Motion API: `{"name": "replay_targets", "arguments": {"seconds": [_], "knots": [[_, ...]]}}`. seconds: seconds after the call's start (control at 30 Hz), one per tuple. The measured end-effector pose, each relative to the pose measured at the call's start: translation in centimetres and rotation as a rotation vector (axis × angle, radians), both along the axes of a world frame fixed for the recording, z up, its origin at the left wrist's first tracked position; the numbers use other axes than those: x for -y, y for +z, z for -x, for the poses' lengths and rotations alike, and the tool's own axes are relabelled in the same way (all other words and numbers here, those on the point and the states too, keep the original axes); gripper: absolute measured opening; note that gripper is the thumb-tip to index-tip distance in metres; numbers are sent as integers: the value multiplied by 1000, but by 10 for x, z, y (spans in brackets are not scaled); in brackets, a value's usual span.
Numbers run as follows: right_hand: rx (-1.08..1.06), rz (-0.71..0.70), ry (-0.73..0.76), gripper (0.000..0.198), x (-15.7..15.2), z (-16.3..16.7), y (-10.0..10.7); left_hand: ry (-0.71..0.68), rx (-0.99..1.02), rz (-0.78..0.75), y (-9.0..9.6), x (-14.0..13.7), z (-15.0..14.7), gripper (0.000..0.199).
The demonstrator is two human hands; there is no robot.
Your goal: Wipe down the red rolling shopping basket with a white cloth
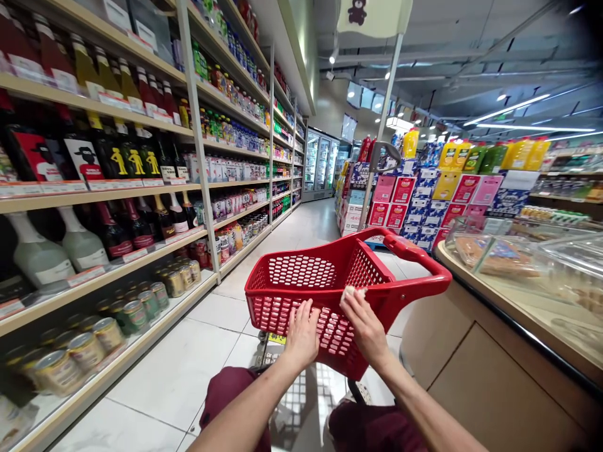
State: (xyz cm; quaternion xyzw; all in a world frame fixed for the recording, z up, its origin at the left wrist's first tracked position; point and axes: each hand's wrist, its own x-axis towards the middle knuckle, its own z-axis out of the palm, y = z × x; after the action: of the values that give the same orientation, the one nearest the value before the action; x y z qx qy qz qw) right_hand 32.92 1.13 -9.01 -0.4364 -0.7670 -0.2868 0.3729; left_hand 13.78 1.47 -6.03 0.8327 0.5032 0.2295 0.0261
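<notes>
A red plastic shopping cart (292, 300) with perforated sides stands in front of me, its handle (424, 276) pointing right. My left hand (303, 331) lies against the near side of the basket, fingers stretched out and holding nothing. Up at the near rim, my right hand (365, 323) presses a small white wad of cloth or tissue (352, 295) to the red plastic. Most of the wad is hidden under the fingers. A divider (365, 267) crosses the basket toward the handle end, and I see nothing lying inside the basket.
Shelves (155, 245) of bottles and cans line the left. A rounded display counter (471, 358) with packaged food stands close on the right. Stacked drink cartons (393, 201) and a sign pole (384, 119) are beyond the cart. White floor tiles (179, 351) run down the aisle.
</notes>
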Motion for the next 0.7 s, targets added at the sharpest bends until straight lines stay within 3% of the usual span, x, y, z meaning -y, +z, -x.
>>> {"name": "replay_targets", "arguments": {"seconds": [0.2, 0.37, 0.53, 0.7], "knots": [[107, 24, 88, 40, -8, 28, -6, 11, 4, -7, -4, -4, 19, 53], [1, -7, 66, 44, -18, 51, 4, 83, 9, -4, -6, -8, 36, 56], [103, -3, 158, 41, -24, 70, -10, 90, 22, -3, -7, -9, 57, 56], [85, 31, 110, 40, -37, 91, -7, 155, 26, 23, -9, -11, 76, 57]]}}
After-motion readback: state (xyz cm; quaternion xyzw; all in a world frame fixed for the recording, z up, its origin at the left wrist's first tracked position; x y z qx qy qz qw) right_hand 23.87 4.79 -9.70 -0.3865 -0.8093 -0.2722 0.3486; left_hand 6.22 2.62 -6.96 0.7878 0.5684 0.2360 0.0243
